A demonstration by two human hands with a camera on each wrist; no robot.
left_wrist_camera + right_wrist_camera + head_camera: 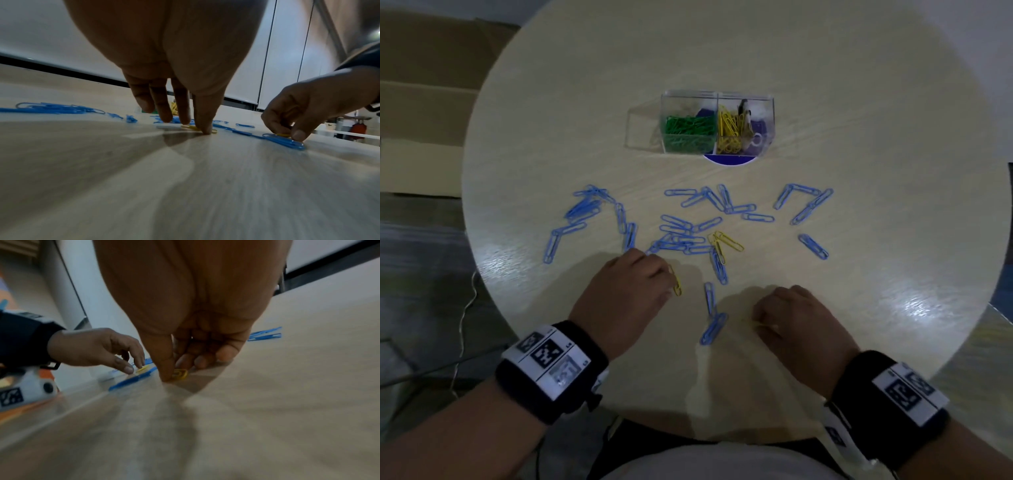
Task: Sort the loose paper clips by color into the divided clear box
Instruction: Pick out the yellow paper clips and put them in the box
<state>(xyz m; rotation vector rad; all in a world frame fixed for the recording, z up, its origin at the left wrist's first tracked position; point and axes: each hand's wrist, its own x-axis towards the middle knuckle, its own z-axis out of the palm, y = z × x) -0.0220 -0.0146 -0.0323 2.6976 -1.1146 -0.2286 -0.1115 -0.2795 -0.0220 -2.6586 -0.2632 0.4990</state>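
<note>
Picking yellow clips off the tabletop: left hand has straight fingers pressing one yellow clip flat, right hand pinches another yellow clip near the front edge. Best to slide each clear of blue clips, lift an edge, then carry to the divided clear box, far centre, yellow compartment on the right.

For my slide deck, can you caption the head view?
Both hands, left and right, work yellow clips off the table amid scattered blue clips, the divided box beyond.
</note>
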